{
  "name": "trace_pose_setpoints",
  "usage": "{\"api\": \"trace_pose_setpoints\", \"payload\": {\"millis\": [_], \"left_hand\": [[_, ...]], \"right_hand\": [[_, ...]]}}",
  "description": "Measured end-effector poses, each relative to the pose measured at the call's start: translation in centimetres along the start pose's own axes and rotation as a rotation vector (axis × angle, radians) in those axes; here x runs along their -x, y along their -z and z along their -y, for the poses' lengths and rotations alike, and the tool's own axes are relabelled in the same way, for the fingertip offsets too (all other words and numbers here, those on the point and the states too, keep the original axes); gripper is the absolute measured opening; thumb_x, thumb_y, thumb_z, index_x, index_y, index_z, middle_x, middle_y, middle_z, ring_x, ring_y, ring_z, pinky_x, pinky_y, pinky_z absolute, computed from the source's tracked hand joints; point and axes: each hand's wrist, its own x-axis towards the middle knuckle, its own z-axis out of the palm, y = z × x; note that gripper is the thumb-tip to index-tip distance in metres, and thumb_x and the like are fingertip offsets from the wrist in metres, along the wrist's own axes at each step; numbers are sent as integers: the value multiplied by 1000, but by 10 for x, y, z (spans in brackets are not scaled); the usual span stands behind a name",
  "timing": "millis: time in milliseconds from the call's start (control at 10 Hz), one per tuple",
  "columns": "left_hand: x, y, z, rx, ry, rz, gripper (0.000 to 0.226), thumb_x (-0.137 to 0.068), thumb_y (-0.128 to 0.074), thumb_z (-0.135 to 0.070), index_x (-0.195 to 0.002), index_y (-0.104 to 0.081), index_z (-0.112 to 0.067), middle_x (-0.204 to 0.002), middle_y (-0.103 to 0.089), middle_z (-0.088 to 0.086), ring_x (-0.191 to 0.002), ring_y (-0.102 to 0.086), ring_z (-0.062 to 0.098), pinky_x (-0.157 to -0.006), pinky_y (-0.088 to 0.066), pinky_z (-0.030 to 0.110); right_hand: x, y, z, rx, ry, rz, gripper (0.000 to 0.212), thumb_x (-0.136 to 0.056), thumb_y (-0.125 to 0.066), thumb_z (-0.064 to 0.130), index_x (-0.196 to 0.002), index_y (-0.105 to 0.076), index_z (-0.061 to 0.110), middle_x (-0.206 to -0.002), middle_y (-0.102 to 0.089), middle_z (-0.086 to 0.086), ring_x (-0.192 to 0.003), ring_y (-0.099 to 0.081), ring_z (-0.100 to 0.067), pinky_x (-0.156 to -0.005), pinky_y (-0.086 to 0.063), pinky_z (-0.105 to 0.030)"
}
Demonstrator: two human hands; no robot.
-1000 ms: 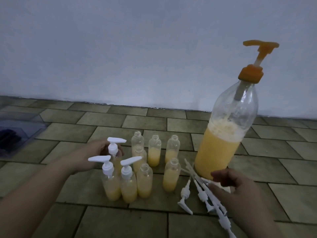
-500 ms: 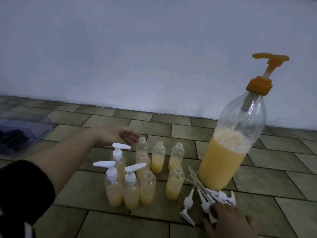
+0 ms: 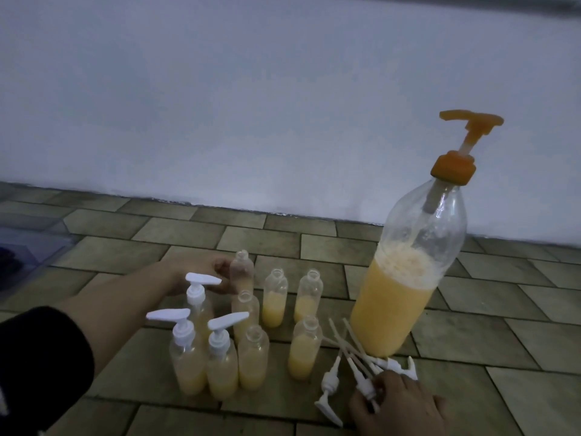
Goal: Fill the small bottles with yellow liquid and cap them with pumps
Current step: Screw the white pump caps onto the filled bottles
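Observation:
Several small bottles of yellow liquid stand on the tiled floor. Three on the left carry white pumps [image 3: 221,361]; the others, like the one at the front right [image 3: 304,349], are uncapped. My left hand [image 3: 198,272] reaches over the capped ones and grips the back-left open bottle [image 3: 241,273], which sits a little higher than its neighbours. My right hand [image 3: 399,404] rests on the pile of loose white pumps [image 3: 330,385] and pinches one of them [image 3: 364,383]. The large bottle [image 3: 405,297] of yellow liquid, with an orange pump [image 3: 452,166], stands just behind the pile.
A white wall [image 3: 283,121] runs close behind the bottles. A clear plastic box [image 3: 31,243] with something dark inside lies at the left edge. Bare floor tiles [image 3: 518,341] stretch to the right of the large bottle.
My left hand let go of the rear capped bottle, reached past it and closed on the back-left open bottle. My right hand dropped onto the pump pile and took hold of one.

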Motion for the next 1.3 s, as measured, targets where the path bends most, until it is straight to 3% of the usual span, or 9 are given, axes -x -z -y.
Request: {"api": "trace_pose_setpoints", "payload": {"millis": [100, 200, 300, 400, 600, 800, 1100, 1200, 1300], "left_hand": [[6, 9, 1, 298, -102, -122, 26, -80, -72, -19, -104, -66, -23, -103, -71, -2, -100, -66, 11, -84, -52, 23], [17, 24, -4, 599, -208, -286, 66, -54, -86, -40, -110, -65, -11, -110, -70, 5, -103, -65, 16, -87, -54, 27], [29, 35, -18, 660, -283, -436, 66, -51, -88, -40, -107, -65, -14, -106, -71, 3, -104, -65, 17, -87, -53, 26], [40, 35, -39, 531, -316, -613, 29, -78, -72, -16, -103, -65, -28, -105, -69, -7, -103, -62, 7, -92, -45, 27], [62, 13, -74, 344, -407, -710, 42, -61, -66, -54, -100, -55, -60, -115, -61, -16, -105, -58, 4, -89, -49, 31], [74, -1, -91, 341, -439, -724, 34, -68, -70, -47, -93, -53, -64, -121, -56, -11, -107, -56, 8, -94, -49, 39], [83, -2, -92, 229, -440, -773, 40, -79, -67, -31, -97, -47, -60, -112, -51, -21, -102, -49, -6, -80, -43, 16], [88, -3, -95, 75, -426, -791, 44, -79, -68, -30, -101, -43, -60, -109, -45, -26, -99, -42, -14, -73, -37, 6], [94, -9, -103, -53, -442, -743, 43, -78, -67, -37, -105, -43, -60, -110, -42, -28, -102, -39, -11, -74, -36, 10]], "right_hand": [[56, 11, 7, -486, 131, -95, 26, -64, -76, 52, -79, -63, 36, -87, -71, -5, -70, -56, -6, -75, -39, -26], [108, 72, 34, -900, 189, -237, 16, -73, -80, 11, -69, -64, 11, -69, -66, -9, -69, -57, -20, -70, -41, -29], [114, 91, 34, -1046, 114, -346, 16, -68, -81, 8, -59, -68, 4, -57, -68, -7, -65, -61, -21, -57, -39, -26], [133, 124, 43, -1195, 234, -377, 10, -67, -82, 7, -66, -73, 13, -58, -70, -1, -66, -66, -17, -56, -39, -23], [166, 195, 71, -1108, 607, -780, 18, -60, -62, 49, -76, -68, 46, -85, -64, 26, -74, -58, 7, -58, -39, -21], [166, 215, 87, -824, 710, -983, 20, -67, -63, 41, -81, -56, 53, -76, -58, 31, -79, -55, 11, -54, -36, -14], [160, 213, 81, -755, 709, -951, 23, -70, -67, 35, -77, -54, 53, -77, -58, 28, -75, -53, 13, -53, -36, -18], [163, 227, 76, -602, 758, -923, 17, -71, -65, 46, -80, -53, 55, -71, -58, 27, -82, -51, 20, -54, -33, -13], [169, 243, 80, -514, 808, -888, 15, -73, -61, 62, -85, -59, 53, -78, -63, 21, -86, -55, 8, -55, -37, -13]]}}
